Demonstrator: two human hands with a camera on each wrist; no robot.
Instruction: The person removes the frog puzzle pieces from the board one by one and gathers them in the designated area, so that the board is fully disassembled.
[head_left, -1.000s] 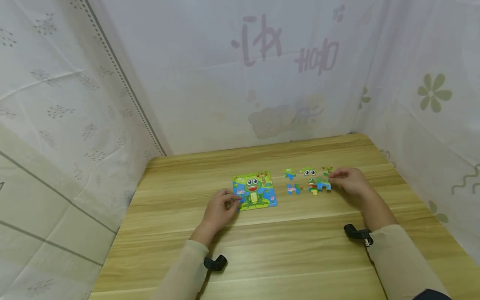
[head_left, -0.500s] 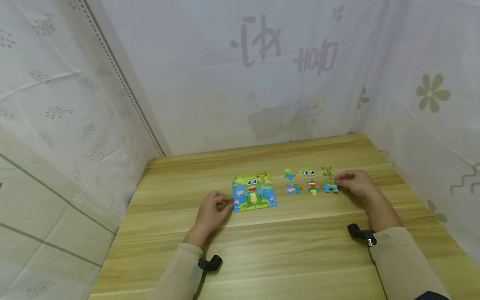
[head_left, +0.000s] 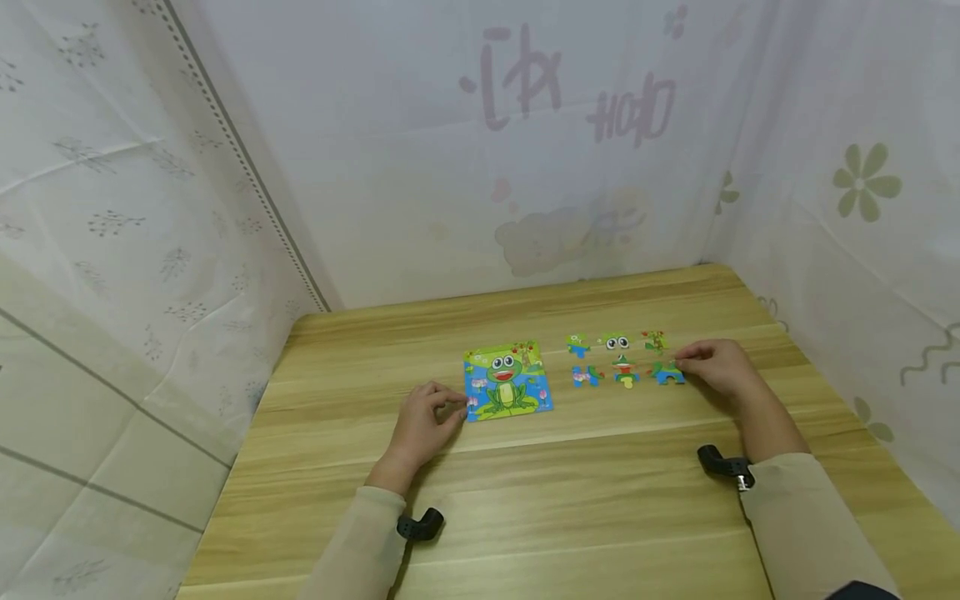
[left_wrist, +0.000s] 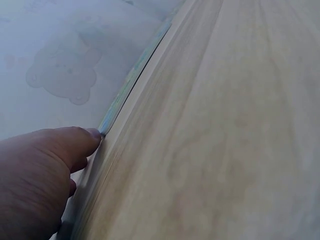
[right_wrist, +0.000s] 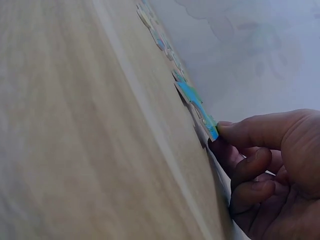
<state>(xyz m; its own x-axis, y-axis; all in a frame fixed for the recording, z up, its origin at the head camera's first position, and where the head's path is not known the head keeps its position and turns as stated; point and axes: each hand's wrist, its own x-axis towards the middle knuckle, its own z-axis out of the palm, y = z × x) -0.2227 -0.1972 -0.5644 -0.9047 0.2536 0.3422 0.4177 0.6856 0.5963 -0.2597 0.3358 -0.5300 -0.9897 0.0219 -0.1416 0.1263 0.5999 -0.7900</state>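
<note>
In the head view a square frog puzzle [head_left: 507,380] lies on the wooden table. My left hand [head_left: 420,421] is at its lower left edge, with thumb and index finger pinching there. The left wrist view shows the thumb [left_wrist: 82,140] meeting the board's thin edge [left_wrist: 131,80]; the index tip is hidden. To the right, my right hand [head_left: 716,364] pinches a blue-green jigsaw piece [head_left: 667,373] between thumb and index finger. From the right wrist, that piece [right_wrist: 197,106] appears tilted, partly raised off the table, its other fingers curled beneath.
Several loose jigsaw pieces lie in two rows between the hands: a blue-green one [head_left: 577,345], one with eyes [head_left: 617,342], a tree piece [head_left: 655,340], a pink-blue one [head_left: 586,376] and a mouth piece [head_left: 625,372]. Patterned cloth [head_left: 420,167] hangs behind the table [head_left: 540,508].
My right hand has moved right with its piece, uncovering the mouth piece and separating the two. My left hand has shifted left, showing more of the frog puzzle's lower left corner.
</note>
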